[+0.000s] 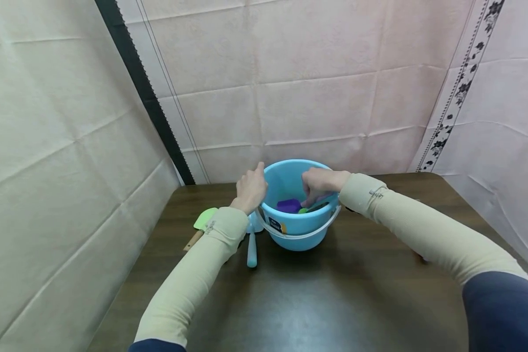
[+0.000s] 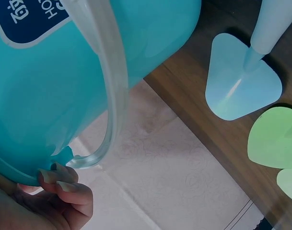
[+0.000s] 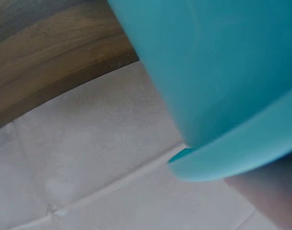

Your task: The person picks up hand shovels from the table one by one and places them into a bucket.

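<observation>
At far centre | our left hand (image 1: 250, 189) gripped the light-blue plastic bucket (image 1: 302, 227); right hand (image 1: 319, 183) within, hold unclear | inside work, we judged; next needed bracing

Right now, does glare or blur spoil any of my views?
Head: a pale glare patch on the tabletop, nearer the camera than the bucket; left wrist: a bright streak on the blue spatula, the left hand fairly clear; right wrist: soft overall, the right hand a shaded blur beyond the rim.
</observation>
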Demonstrator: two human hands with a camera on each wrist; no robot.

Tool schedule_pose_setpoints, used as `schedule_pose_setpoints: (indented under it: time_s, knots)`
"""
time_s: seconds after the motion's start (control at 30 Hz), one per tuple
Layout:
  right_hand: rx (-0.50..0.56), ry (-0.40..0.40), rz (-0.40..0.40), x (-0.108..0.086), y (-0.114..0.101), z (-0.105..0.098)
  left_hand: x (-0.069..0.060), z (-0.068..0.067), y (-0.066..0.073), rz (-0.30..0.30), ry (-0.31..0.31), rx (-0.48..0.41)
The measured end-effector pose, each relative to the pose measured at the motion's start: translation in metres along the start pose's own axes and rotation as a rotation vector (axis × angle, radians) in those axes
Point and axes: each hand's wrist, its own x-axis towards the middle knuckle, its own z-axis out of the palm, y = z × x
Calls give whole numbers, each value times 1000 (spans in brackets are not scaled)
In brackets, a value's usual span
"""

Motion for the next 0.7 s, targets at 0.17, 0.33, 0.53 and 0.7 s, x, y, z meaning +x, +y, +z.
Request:
schedule_pose_setpoints:
  time_s: [0.17, 0.33, 0.53, 0.7]
  knots:
    - [-12, 0, 30, 5, 3, 5, 0, 0, -1, 8, 11, 7]
    - [-56, 11, 44, 9, 3, 7, 0, 0, -1, 16, 27, 2]
    - [-68, 15, 38, 13, 5, 11, -1, 0, 0, 9, 23, 9]
    - [-74, 28, 30, 16, 6, 15, -1, 1, 0, 9, 24, 9]
